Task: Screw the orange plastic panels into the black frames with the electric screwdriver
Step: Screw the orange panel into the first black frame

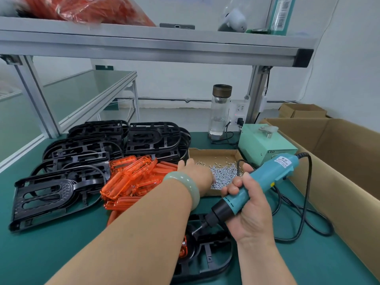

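My right hand point(249, 204) grips a teal electric screwdriver point(265, 179), its bit tilted down-left over a black frame point(207, 256) lying near the table's front edge. An orange panel point(183, 246) sits in that frame, mostly hidden by my left forearm. My left hand point(197, 173) reaches forward over a shallow cardboard tray point(213, 154) of small silver screws point(223, 174); its fingertips are blurred and hidden, so I cannot see whether they hold a screw. A pile of loose orange panels point(131, 179) lies left of the tray. Stacked black frames point(86, 157) fill the table's left side.
A green power box point(265, 145) and a glass bottle point(220, 112) stand behind the tray. The screwdriver's black cable point(306, 202) loops across the mat at right. Open cardboard boxes point(339, 153) line the right edge. A metal shelf point(156, 46) hangs overhead.
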### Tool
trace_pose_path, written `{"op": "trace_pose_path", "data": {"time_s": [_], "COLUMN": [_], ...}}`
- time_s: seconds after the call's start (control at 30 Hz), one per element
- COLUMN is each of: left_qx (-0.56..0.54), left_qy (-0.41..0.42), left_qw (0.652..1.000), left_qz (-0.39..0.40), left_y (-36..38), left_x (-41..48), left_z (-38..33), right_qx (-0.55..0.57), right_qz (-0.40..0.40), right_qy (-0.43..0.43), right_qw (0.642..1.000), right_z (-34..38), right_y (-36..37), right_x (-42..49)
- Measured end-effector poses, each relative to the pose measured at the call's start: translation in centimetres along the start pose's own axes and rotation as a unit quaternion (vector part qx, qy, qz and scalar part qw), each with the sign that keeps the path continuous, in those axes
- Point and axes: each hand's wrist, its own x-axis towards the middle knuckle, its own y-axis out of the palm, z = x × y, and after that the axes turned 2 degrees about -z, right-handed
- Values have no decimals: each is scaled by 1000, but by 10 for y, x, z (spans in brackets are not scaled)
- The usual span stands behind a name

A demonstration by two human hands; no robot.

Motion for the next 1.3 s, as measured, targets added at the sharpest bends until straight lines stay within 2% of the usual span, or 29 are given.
{"op": "trace_pose_path", "data": {"time_s": [0.1, 0.23, 0.37, 0.47, 0.63, 0.77, 0.87, 1.0, 1.1, 1.23, 1.3], "left_qx": [18, -30, -48, -113, -271, -339, -483, -706, -801, -860, -872], "left_qy": [26, 35, 47, 31, -10, -38, -64, -130, -161, -158, -146], "left_qw": [998, 998, 993, 985, 940, 901, 822, 655, 545, 449, 425], "left_qz": [-49, -53, -94, -124, -209, -270, -294, -235, -187, -184, -196], "left_y": [-3, -4, 3, 7, 9, 8, 7, 12, 19, 30, 36], "left_x": [4, 7, 7, 8, 2, -4, -17, -46, -71, -105, -121], "left_z": [0, 4, 6, 9, 10, 14, 19, 32, 48, 58, 56], "right_qx": [-2, -7, -10, -12, -10, -9, -9, -9, 4, 21, 24], "right_qz": [-8, -6, -8, -9, -12, -7, -6, -8, -10, -8, -9], "right_qy": [1, -2, -10, -10, -9, -10, -17, -21, -20, -20, -23], "right_qw": [1000, 1000, 1000, 1000, 1000, 1000, 1000, 1000, 1000, 1000, 999], "right_z": [-2, -3, -4, -4, -3, -2, -2, -4, -5, -7, -8], "right_y": [0, 0, 2, 0, 1, -1, 1, 1, 1, 3, 3], "right_x": [1, 0, 0, 1, 2, 2, 1, 0, -2, -4, -5]}}
